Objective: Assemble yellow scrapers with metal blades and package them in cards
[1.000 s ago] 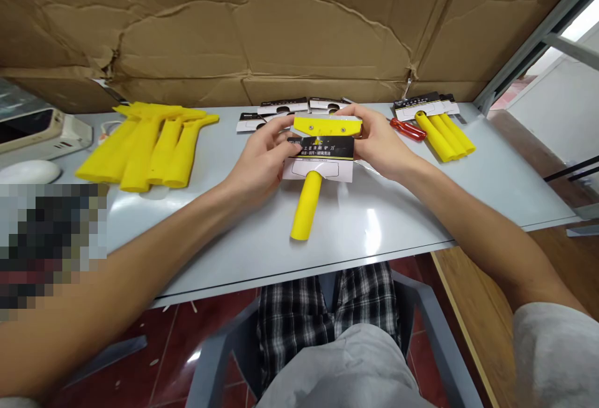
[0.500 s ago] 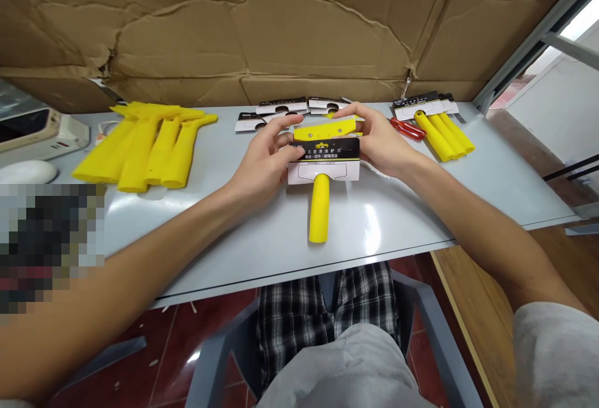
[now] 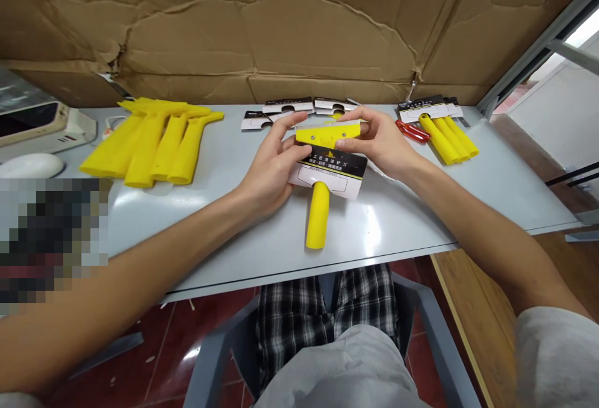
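Observation:
A yellow scraper (image 3: 317,221) is held in front of me, its wide head away from me and its handle toward me. Two screws show on the head. Around the handle, just below the head, sits a black-and-white header card (image 3: 339,174), tilted down to the right. My left hand (image 3: 270,168) is closed on the left side of the head and the card, thumb on top. With thumb and fingers, my right hand (image 3: 384,146) pinches the right end of the head; its thumb rests on the yellow face.
Several yellow scraper handles (image 3: 180,146) lie piled at left, near a white mouse (image 3: 32,165). More cards (image 3: 286,106) lie at the back. At right are carded scrapers (image 3: 449,140) beside a red-handled tool (image 3: 412,132). Cardboard (image 3: 327,34) walls the table's rear.
The right thumb has come onto the scraper head's face. The card has gone from nearly level to slanting down at its right side. My view has shifted slightly.

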Demonstrator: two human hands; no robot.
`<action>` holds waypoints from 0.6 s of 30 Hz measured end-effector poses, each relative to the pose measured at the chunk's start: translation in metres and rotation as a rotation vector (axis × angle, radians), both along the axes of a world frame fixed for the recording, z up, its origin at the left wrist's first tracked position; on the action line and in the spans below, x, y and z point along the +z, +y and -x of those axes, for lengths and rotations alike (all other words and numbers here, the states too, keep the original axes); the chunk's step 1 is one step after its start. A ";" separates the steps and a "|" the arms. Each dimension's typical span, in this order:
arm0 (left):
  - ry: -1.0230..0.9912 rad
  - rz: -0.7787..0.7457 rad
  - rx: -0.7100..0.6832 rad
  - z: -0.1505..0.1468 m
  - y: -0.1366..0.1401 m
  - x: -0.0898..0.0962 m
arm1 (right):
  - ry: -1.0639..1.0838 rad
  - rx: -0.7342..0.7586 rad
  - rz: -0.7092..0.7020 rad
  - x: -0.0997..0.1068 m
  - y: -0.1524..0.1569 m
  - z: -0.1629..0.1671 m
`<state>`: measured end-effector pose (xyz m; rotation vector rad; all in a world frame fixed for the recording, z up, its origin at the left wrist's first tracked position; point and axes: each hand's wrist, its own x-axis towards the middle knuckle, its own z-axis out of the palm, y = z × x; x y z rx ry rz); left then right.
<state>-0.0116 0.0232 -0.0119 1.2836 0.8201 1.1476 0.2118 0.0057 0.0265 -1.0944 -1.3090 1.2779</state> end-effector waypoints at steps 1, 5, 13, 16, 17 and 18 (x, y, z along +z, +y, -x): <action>-0.011 -0.010 0.019 0.000 0.000 0.001 | -0.012 0.002 -0.008 -0.001 0.000 0.000; -0.020 -0.048 0.099 0.003 0.004 0.001 | -0.079 -0.009 -0.034 -0.004 0.001 0.000; 0.148 -0.288 0.238 0.013 0.011 -0.008 | -0.002 0.158 0.057 -0.008 0.001 0.001; 0.166 -0.355 0.287 0.011 0.006 -0.002 | -0.013 0.179 0.042 -0.007 -0.001 0.002; 0.164 -0.348 0.295 0.010 0.005 0.001 | -0.029 0.171 0.020 -0.006 -0.001 0.002; 0.154 -0.317 0.293 0.009 0.003 0.004 | -0.046 0.160 0.000 -0.006 -0.001 0.002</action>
